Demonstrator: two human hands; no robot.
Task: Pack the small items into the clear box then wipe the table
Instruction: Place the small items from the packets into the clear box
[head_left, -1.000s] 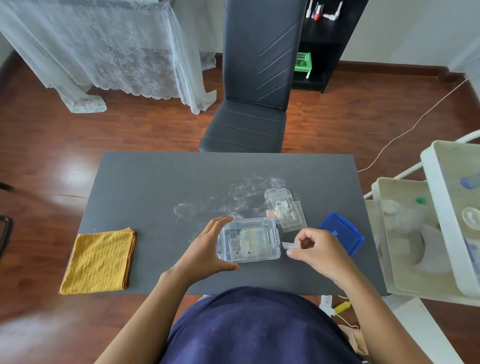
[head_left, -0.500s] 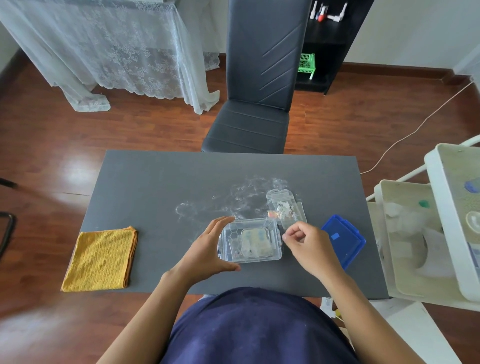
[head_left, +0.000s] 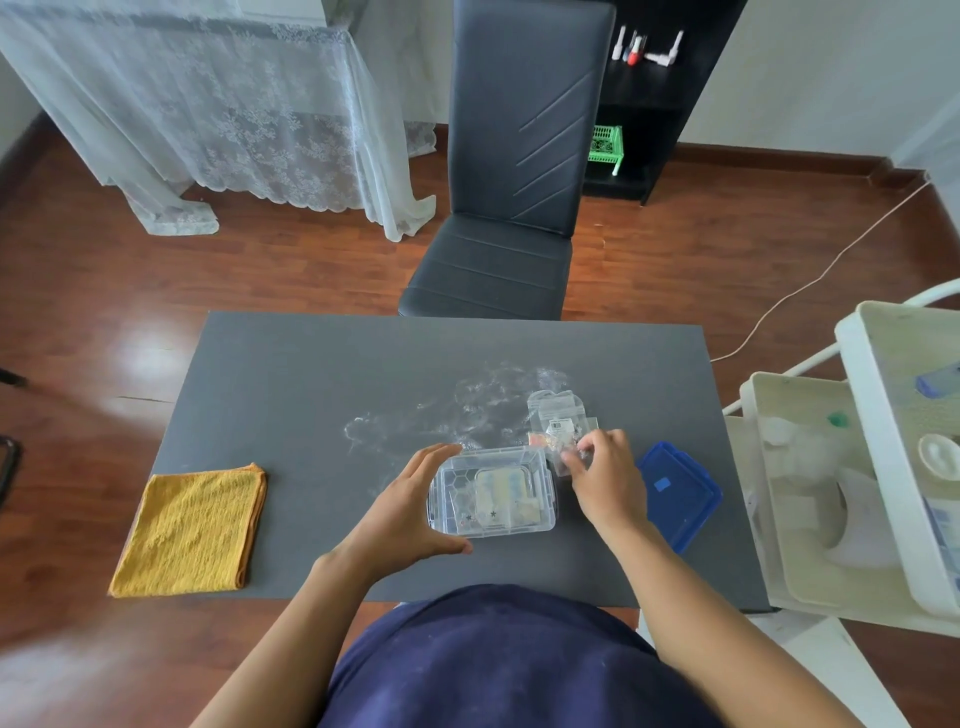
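A clear box stands lidless on the grey table, with a few small flat packets inside. My left hand cups its left side, thumb at the near edge. My right hand reaches just past the box's right corner, its fingertips pinched on a small clear packet. More small clear bags lie right behind that. The blue lid rests to the right of my right hand. A folded yellow cloth lies at the table's near left.
White smears mark the table behind the box. A black chair stands at the far edge. A white cart with trays is close on the right. A lace-covered table is far left.
My right hand has moved from beside the box's near right corner forward to the pile of small bags and closed on a packet. My left hand stays on the box.
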